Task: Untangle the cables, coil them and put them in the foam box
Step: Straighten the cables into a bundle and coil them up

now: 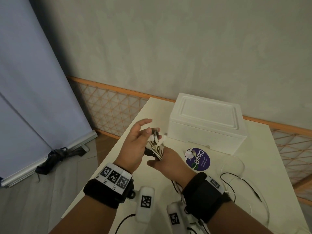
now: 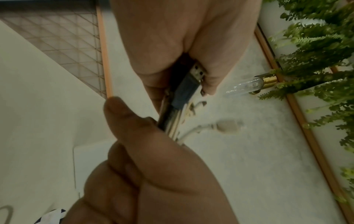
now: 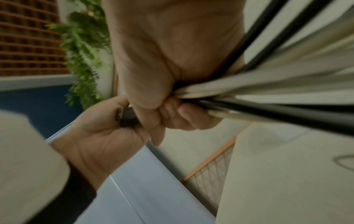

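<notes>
A bundle of white and black cables (image 1: pixel 156 146) is held upright above the white table (image 1: pixel 263 149). My right hand (image 1: pixel 168 160) grips the bundle (image 3: pixel 249 91) in a fist below the plugs. My left hand (image 1: pixel 140 141) is at the plug ends, thumb pressed on them and index finger stretched out. In the left wrist view it pinches a black USB plug (image 2: pixel 188 86) above my right hand (image 2: pixel 153 166). The white foam box (image 1: pixel 207 125) stands behind the hands with its lid on.
Thin white and black loose cables (image 1: pixel 236 179) trail over the table on the right. A purple round sticker (image 1: pixel 200 161) with a white connector (image 1: pixel 190 153) on it lies before the box. The table's left edge drops to the floor; a lattice fence (image 1: pixel 108 108) runs behind.
</notes>
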Demonstrator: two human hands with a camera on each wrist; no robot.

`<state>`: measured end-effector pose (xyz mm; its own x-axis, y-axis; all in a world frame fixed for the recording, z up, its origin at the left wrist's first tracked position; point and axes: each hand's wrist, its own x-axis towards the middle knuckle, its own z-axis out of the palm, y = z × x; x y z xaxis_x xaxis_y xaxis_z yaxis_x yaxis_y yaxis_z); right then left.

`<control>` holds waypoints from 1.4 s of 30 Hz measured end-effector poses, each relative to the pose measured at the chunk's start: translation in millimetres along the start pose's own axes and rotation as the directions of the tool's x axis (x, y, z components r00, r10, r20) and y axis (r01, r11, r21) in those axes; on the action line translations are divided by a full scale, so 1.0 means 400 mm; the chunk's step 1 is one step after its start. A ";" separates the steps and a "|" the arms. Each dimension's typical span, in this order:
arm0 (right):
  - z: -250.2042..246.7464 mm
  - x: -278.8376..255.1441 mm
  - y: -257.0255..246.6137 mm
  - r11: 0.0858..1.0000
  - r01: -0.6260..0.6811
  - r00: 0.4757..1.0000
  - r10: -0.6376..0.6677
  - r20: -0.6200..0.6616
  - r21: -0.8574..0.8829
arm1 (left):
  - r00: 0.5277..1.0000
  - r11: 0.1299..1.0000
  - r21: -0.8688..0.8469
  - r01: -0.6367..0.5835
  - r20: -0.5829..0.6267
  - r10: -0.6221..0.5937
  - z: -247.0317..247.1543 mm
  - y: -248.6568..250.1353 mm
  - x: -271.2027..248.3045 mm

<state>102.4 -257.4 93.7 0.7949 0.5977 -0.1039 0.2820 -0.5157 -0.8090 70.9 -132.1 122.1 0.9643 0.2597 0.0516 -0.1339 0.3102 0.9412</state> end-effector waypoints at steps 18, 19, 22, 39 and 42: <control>-0.011 -0.009 -0.011 1.000 -0.004 1.000 0.004 0.005 0.007 | 0.988 0.703 0.702 -0.113 0.153 0.005 -0.051 0.012 0.022; -0.012 -0.011 -0.012 1.000 -0.003 1.000 0.003 0.004 -0.005 | 0.987 0.689 0.715 -0.117 0.161 0.001 -0.050 0.013 0.023; -0.016 -0.014 -0.009 1.000 0.004 1.000 -0.004 0.002 0.009 | 0.986 0.728 0.673 -0.132 0.165 0.026 -0.050 0.016 0.024; -0.026 -0.027 0.001 0.963 -0.060 0.991 0.026 0.132 0.264 | 0.899 0.452 0.784 -0.426 0.309 0.311 -0.018 0.054 0.003; -0.029 -0.027 -0.004 0.960 -0.044 0.992 0.010 0.123 0.277 | 0.935 0.235 0.905 -0.353 0.337 0.108 0.002 0.041 -0.003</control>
<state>99.5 -270.1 102.9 0.7253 0.6637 -0.1827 0.0865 -0.3511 -0.9323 67.8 -128.0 137.5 0.9645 -0.0319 0.2622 -0.1654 -0.8469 0.5054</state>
